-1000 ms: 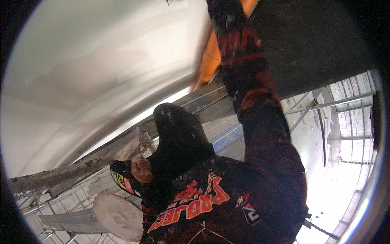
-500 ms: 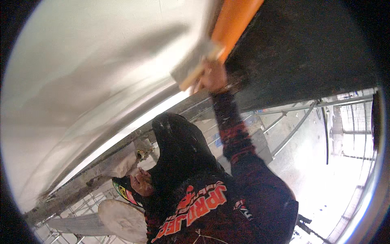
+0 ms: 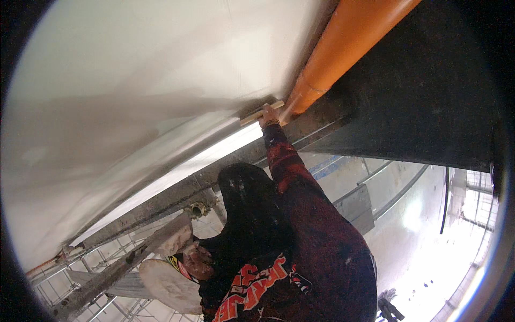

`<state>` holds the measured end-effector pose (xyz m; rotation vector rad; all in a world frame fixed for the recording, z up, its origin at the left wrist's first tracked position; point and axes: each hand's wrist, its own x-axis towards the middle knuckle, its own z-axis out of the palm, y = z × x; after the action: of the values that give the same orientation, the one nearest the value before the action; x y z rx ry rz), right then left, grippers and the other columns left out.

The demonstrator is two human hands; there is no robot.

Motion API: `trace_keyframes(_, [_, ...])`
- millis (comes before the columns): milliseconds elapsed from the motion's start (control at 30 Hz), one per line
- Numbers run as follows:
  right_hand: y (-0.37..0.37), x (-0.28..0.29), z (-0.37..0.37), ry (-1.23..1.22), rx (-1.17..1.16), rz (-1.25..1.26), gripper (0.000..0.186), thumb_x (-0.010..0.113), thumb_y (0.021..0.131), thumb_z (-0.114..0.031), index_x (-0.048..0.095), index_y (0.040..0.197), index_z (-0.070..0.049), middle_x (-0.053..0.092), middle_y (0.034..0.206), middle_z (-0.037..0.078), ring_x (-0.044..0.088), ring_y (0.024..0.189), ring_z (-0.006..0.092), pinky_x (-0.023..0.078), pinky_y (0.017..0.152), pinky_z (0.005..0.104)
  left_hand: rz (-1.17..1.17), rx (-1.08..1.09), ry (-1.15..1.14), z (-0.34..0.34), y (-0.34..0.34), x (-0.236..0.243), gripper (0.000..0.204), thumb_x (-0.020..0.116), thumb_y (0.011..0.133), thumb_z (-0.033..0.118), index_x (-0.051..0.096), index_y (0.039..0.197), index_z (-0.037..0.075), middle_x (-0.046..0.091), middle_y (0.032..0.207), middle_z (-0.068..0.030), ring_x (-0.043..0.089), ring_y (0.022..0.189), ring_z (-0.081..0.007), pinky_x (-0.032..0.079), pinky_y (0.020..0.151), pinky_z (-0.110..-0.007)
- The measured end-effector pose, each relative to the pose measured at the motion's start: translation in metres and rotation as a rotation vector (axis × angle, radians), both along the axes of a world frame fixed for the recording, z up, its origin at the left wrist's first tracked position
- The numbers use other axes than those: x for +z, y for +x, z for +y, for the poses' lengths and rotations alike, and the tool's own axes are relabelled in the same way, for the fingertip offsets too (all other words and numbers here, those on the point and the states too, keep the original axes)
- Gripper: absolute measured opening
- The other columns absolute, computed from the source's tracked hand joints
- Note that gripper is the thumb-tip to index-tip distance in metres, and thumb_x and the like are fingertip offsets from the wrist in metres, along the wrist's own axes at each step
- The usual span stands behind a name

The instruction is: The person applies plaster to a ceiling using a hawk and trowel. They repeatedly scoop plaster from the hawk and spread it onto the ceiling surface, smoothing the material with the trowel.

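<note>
Stretched up and away, my right hand (image 3: 270,116) is closed round a flat float (image 3: 261,113) with a tan edge. The float rests against the pale surface overhead (image 3: 188,64), beside the end of an orange pipe (image 3: 322,70). At the lower left, my left hand (image 3: 197,262) is curled and partly hidden. A grey, plaster-smeared plate (image 3: 174,236) adjoins its fingers. Whether the hand grips that plate is unclear. Below it shows a round, pale disc (image 3: 166,284).
A dark panel (image 3: 418,102) spans the upper right. A long, dirty beam (image 3: 161,209) with a pipe fitting (image 3: 198,209) crosses below the overhead surface. Scaffold tubes and mesh (image 3: 475,204) stand at the right. A dark glove-like thing (image 3: 390,306) lies at the lower right.
My right hand and the float have moved slightly down and left in the picture. The float turned from face-on to nearly edge-on. The whole view shifted, showing more orange pipe.
</note>
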<state>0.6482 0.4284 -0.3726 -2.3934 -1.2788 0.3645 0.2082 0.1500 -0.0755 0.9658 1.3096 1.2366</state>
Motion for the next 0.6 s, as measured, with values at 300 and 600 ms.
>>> trace_keyframes(300, [-0.007, 0.175, 0.011, 0.948, -0.565, 1.673, 0.025, 0.068, 0.078, -0.016, 0.056, 0.093, -0.001, 0.055, 0.087, 0.015, 0.060, 0.082, 0.0322, 0.054, 0.068, 0.0580, 0.274, 0.129, 0.120, -0.006, 0.002, -0.052, 0.046, 0.046, 0.093, 0.043, 0.055, 0.087, -0.002, 0.054, 0.063, -0.0070, 0.049, 0.049, -0.0153, 0.039, 0.046, -0.026])
trace_keyframes(600, [0.048, 0.482, 0.013, 0.929, 0.147, -0.716, 0.049, 0.072, 0.071, -0.043, 0.057, 0.092, -0.002, 0.062, 0.083, 0.017, 0.062, 0.080, 0.0351, 0.051, 0.071, 0.0422, 0.033, -0.031, 0.088, -0.023, -0.005, -0.027, 0.046, 0.044, 0.095, 0.040, 0.054, 0.075, -0.001, 0.052, 0.057, -0.0077, 0.049, 0.047, -0.0157, 0.038, 0.046, -0.028])
